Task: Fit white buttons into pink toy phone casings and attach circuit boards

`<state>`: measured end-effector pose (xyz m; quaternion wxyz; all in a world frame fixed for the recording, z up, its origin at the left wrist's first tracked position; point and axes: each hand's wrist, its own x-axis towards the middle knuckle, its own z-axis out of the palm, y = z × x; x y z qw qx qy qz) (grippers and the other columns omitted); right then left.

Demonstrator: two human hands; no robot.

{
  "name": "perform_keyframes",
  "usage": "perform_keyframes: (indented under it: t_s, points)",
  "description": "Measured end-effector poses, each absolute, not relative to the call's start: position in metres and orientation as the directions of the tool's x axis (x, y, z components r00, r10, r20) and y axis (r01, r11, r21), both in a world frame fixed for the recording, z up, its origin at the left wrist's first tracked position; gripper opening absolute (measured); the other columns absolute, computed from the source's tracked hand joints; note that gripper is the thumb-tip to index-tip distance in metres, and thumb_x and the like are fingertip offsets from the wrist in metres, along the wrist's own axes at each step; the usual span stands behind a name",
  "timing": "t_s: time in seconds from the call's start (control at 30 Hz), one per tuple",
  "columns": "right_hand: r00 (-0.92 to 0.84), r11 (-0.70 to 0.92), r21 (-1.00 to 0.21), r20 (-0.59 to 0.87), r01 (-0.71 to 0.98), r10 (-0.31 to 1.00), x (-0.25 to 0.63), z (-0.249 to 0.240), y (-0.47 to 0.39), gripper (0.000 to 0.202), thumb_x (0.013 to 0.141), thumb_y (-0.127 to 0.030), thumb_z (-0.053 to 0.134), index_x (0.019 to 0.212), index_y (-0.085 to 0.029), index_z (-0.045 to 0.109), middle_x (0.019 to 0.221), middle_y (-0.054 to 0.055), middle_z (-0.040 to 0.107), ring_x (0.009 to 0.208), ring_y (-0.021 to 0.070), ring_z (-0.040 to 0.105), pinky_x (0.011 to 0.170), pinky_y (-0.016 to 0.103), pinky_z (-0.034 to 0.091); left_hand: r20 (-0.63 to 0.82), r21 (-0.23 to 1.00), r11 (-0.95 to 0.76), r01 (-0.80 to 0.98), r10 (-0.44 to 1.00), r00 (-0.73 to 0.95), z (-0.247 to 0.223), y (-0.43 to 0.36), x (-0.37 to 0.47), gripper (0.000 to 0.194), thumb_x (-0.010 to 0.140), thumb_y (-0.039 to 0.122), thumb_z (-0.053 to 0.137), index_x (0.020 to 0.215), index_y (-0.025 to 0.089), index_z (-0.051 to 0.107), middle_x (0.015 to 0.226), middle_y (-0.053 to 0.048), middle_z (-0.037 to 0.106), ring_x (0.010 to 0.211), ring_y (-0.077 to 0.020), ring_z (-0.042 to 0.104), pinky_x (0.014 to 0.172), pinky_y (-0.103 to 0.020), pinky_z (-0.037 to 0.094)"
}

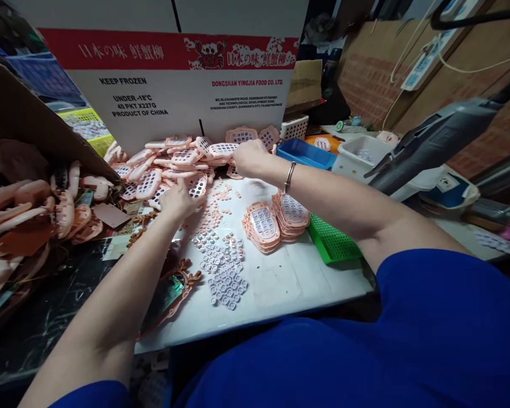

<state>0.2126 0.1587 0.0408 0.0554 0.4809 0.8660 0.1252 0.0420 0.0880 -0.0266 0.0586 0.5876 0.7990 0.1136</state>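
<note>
A heap of pink plastic panels with rows of holes (148, 184) lies against the large printed carton. At the heap's front edge, my left hand (178, 201) is closed at the rim of one pink panel (198, 184). My right hand (253, 158) reaches to the heap's right end with fingers curled; what they hold, if anything, is hidden. Two stacks of pink panels fitted with white key pieces (263, 221) (293, 209) stand nearer me. Small white key pieces (227, 283) and tiny pink pieces (215, 207) lie loose on the white tabletop (280, 283).
The printed carton (187, 90) walls off the back. More pink parts (17, 209) fill the left side beside a brown cardboard flap (38, 107). To the right are a blue tray (306, 153), a green basket (331, 241), a white bin (357, 158) and a grey power tool (442, 141).
</note>
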Motion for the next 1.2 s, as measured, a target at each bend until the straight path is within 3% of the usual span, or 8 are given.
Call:
perform_keyframes:
  t_s: [0.17,0.27,0.37,0.57,0.67,0.83,1.1,1.2]
  points:
    - [-0.472,0.448,0.181,0.128,0.876,0.872,0.218,0.064,0.134,0.027,0.085,-0.012,0.049,0.104,0.001,0.063,0.101,0.021,0.063,0.105,0.0341,0.059,0.088,0.043,0.047,0.042,0.212,0.264,0.941,0.959,-0.279,-0.009,0.076,0.031,0.060,0.068,0.045,0.070,0.119,0.015,0.055,0.118,-0.025,0.062,0.113,-0.0444,0.055,0.094,-0.057,0.041]
    - [-0.533,0.525,0.104,0.245,0.845,0.810,0.226,0.073,0.116,0.027,0.092,-0.013,0.041,0.108,-0.003,0.060,0.107,0.019,0.061,0.104,0.0323,0.059,0.088,0.045,0.046,0.109,0.326,0.173,0.929,0.970,-0.219,0.002,0.062,0.020,0.048,0.062,0.045,0.078,0.101,0.020,0.066,0.102,-0.018,0.065,0.111,-0.0449,0.055,0.097,-0.061,0.036]
    - [-0.696,0.727,0.052,0.346,0.684,0.629,0.235,0.071,0.098,0.029,0.099,-0.017,0.032,0.107,-0.008,0.057,0.109,0.015,0.059,0.100,0.0226,0.059,0.087,0.036,0.046,0.206,0.463,0.038,0.885,0.967,-0.149,0.012,0.043,0.008,0.042,0.056,0.040,0.083,0.091,0.021,0.070,0.081,-0.008,0.059,0.104,-0.0392,0.055,0.099,-0.059,0.033]
    - [-0.786,0.964,-0.166,0.559,0.206,0.264,0.234,0.030,0.079,0.021,0.100,-0.018,0.034,0.098,-0.012,0.054,0.106,0.007,0.059,0.100,0.0103,0.054,0.091,0.027,0.045,0.231,0.551,0.034,0.834,0.954,-0.192,0.017,0.004,-0.003,0.031,0.057,0.025,0.082,0.085,0.021,0.070,0.066,0.003,0.056,0.073,-0.0194,0.054,0.084,-0.032,0.044]
    - [-0.759,0.950,-0.269,0.582,0.158,0.291,0.223,0.011,0.074,0.017,0.098,-0.017,0.038,0.095,-0.015,0.054,0.103,0.006,0.061,0.100,0.0101,0.055,0.092,0.028,0.045,0.229,0.572,0.088,0.816,0.938,-0.262,0.010,-0.007,-0.007,0.020,0.059,0.025,0.080,0.073,0.023,0.065,0.055,0.006,0.049,0.062,-0.0168,0.048,0.073,-0.026,0.042]
    - [-0.693,0.906,-0.351,0.592,0.237,0.411,0.210,0.005,0.078,0.015,0.096,-0.017,0.042,0.094,-0.012,0.056,0.099,0.008,0.063,0.092,0.0113,0.055,0.087,0.028,0.047,0.267,0.648,0.128,0.750,0.885,-0.382,0.015,-0.013,-0.018,0.024,0.055,0.026,0.083,0.064,0.022,0.061,0.052,0.006,0.043,0.068,-0.0182,0.047,0.080,-0.029,0.037]
    - [-0.547,0.917,-0.399,0.773,-0.025,0.322,0.203,0.011,0.062,0.030,0.095,-0.033,0.032,0.094,-0.015,0.056,0.103,0.009,0.066,0.104,0.0078,0.057,0.094,0.021,0.045,0.179,0.943,-0.081,0.322,0.941,-0.286,0.030,-0.046,-0.009,0.046,0.056,0.067,0.057,0.061,0.022,0.060,0.050,-0.002,0.050,0.049,-0.0152,0.044,0.049,-0.029,0.035]
    - [-0.530,0.910,-0.383,0.811,-0.160,0.249,0.199,0.005,0.038,0.021,0.096,-0.028,0.034,0.096,-0.015,0.050,0.107,0.011,0.064,0.106,0.0089,0.058,0.094,0.024,0.049,0.213,0.972,-0.235,-0.026,0.916,-0.341,0.018,-0.061,0.016,0.043,0.066,0.064,0.055,0.070,0.023,0.063,0.066,-0.005,0.059,0.060,-0.0176,0.052,0.054,-0.031,0.044]
